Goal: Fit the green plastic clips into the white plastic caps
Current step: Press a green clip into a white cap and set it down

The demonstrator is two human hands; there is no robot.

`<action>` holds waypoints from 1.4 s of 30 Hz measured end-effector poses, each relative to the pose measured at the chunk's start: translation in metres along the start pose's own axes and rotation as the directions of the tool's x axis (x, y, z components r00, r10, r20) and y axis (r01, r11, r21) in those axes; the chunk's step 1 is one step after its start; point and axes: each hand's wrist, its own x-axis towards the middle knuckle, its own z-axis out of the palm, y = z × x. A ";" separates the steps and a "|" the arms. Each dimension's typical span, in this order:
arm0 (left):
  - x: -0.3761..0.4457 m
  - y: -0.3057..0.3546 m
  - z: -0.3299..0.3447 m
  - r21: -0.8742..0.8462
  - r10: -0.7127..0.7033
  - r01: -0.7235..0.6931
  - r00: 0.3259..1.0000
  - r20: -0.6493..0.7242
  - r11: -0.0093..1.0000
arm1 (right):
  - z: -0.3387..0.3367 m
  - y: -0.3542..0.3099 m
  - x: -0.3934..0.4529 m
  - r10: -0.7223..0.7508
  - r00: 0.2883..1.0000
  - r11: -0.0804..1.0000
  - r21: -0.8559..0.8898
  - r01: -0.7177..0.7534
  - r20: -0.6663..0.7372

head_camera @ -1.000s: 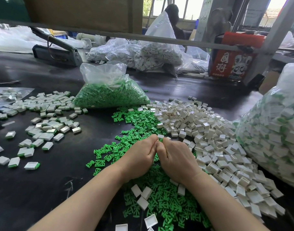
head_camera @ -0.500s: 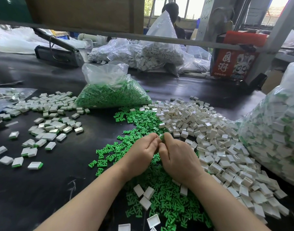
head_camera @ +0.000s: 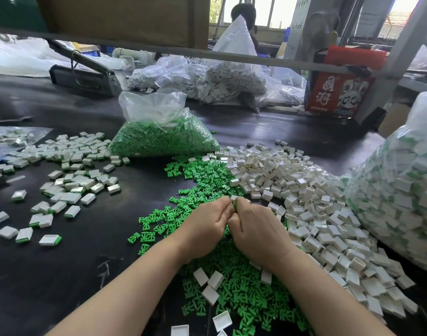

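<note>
Head view: both hands, left (head_camera: 202, 229) and right (head_camera: 256, 229), are pinching one cap (head_camera: 233, 198) and clip (head_camera: 235, 205); finished pieces (head_camera: 69, 180) lying left, large loose piles (head_camera: 304, 190) remaining right.

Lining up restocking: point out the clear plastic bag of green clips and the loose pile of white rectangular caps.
Clear plastic bag of green clips (head_camera: 164, 141), head view, on its green-filled lower half.
Loose pile of white rectangular caps (head_camera: 304, 195), head view, mid-pile.

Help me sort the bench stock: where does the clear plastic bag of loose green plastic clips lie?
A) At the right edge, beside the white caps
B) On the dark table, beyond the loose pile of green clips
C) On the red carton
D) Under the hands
B: the clear plastic bag of loose green plastic clips lies on the dark table, beyond the loose pile of green clips.
</note>
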 end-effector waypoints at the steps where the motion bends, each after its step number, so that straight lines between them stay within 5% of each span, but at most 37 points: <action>1: 0.000 0.000 0.000 0.016 0.003 -0.003 1.000 0.003 1.000 | 0.000 0.000 0.000 0.003 1.000 1.000 -0.003 -0.003 0.003; 16: 0.000 0.003 -0.002 0.118 0.013 -0.016 1.000 0.028 0.993 | -0.001 -0.001 -0.002 0.030 0.998 0.999 -0.029 -0.029 0.046; 22: -0.001 0.002 -0.002 -0.141 0.034 -0.043 0.997 -0.064 0.989 | -0.006 -0.001 0.001 0.033 0.999 0.985 0.171 -0.033 0.005; 24: 0.000 0.004 -0.005 -0.219 0.054 -0.081 0.991 -0.123 0.972 | -0.010 -0.002 0.003 0.141 0.990 0.878 0.464 -0.117 -0.018; 26: 0.000 0.007 -0.007 -0.224 0.062 -0.104 0.980 -0.187 0.969 | -0.012 0.000 0.004 0.261 0.962 0.605 0.765 -0.224 0.075; 29: -0.001 0.011 -0.007 -0.289 0.042 -0.119 0.964 -0.261 0.950 | -0.013 0.001 0.005 0.221 0.927 0.308 0.880 -0.361 0.303; 33: -0.001 0.013 -0.006 -0.377 0.047 -0.132 0.973 -0.227 0.917 | -0.011 0.002 0.007 0.081 0.912 0.245 0.878 -0.410 0.403; 42: -0.005 0.024 -0.007 -0.559 0.007 -0.054 0.996 -0.086 0.827 | -0.012 -0.006 0.004 0.145 0.859 0.025 0.866 -0.500 0.492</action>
